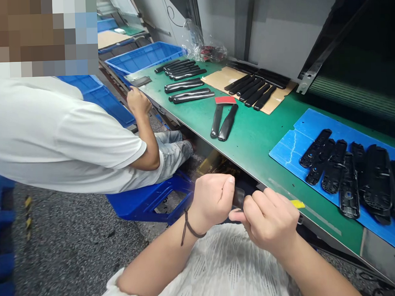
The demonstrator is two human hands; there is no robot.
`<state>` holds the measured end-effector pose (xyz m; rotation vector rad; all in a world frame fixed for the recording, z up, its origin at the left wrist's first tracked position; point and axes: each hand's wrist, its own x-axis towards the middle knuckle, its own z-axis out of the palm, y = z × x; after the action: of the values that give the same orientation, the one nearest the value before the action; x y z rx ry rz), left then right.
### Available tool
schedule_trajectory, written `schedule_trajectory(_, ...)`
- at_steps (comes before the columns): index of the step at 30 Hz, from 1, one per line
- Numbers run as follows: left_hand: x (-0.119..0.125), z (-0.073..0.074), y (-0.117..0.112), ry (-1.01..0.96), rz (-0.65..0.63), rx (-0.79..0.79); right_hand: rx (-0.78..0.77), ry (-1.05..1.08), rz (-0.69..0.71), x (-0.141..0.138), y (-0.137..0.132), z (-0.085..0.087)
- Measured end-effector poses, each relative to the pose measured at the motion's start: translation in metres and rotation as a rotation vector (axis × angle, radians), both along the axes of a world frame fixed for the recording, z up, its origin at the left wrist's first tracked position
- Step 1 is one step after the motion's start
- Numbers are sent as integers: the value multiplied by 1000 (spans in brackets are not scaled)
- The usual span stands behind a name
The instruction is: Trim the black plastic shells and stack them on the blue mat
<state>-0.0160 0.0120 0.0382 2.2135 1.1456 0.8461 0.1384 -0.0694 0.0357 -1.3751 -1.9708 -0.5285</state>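
by the bench (259,150), hands (268,221) pinching a black piece (238,197)

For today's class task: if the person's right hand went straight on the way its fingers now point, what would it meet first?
The small dark piece that the right hand seems to touch; just beyond it lies the left hand, though depth is hard to judge here.

Black bars (182,85) lie on a green table (265,137), and black parts (348,190) lie on a blue mat (313,126).
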Motion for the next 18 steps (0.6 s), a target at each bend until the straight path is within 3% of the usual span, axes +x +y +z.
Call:
schedule_trajectory(3,3,7,4,135,52,-203,-1,0,82,9,3,-5)
schedule_trajectory(5,2,12,8,209,87,-252,-43,42,150,17,5,-7)
schedule_trajectory(10,1,18,10,341,119,-221,-194,123,123,25,7,-4)
schedule_trajectory(18,5,22,4,406,103,-164,-180,5,13,16,19,4)
